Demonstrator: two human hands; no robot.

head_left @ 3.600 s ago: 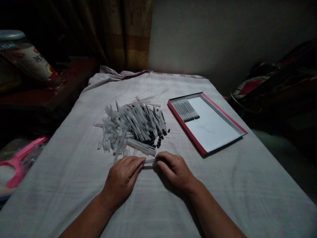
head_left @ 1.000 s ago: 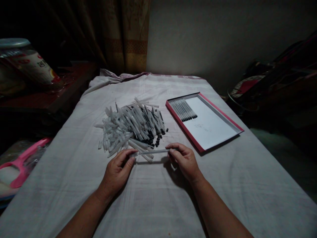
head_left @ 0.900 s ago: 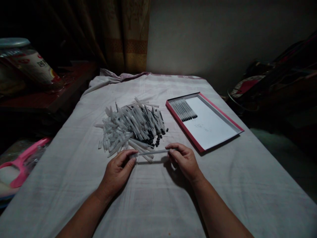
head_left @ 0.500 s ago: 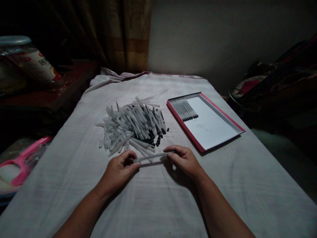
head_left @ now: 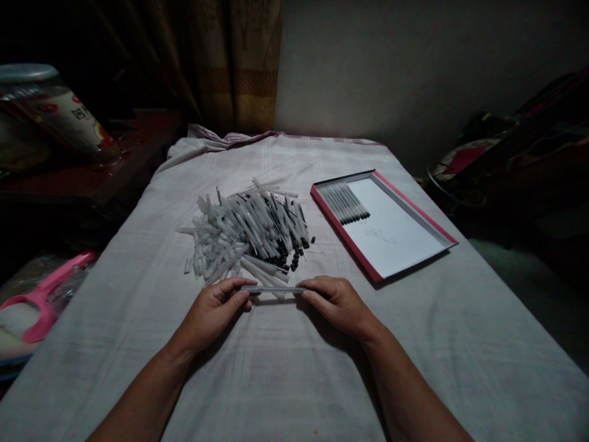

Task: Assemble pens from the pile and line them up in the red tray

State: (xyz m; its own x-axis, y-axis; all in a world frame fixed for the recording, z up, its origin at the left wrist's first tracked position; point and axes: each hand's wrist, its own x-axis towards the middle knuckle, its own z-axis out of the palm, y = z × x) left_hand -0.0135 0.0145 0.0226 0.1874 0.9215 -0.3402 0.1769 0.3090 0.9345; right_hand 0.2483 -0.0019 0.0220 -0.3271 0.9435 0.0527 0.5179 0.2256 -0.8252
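Note:
A clear pen (head_left: 273,289) lies level between my two hands, just above the cloth. My left hand (head_left: 214,310) pinches its left end and my right hand (head_left: 335,302) pinches its right end. Right behind the pen sits a heap of clear pen parts and small black caps (head_left: 248,233). Further right, a shallow red-edged box (head_left: 391,236) holds a row of several finished pens (head_left: 344,202) at its far left corner.
The work surface is a table under a pale cloth (head_left: 276,380). A dark side table with a plastic jar (head_left: 55,116) stands at the left, a pink plastic thing (head_left: 41,294) lower left, and dark bags (head_left: 519,153) at the right.
My hands have drawn closer together along the pen, and the pen has gone from slightly tilted to level. The heap and the box have not moved.

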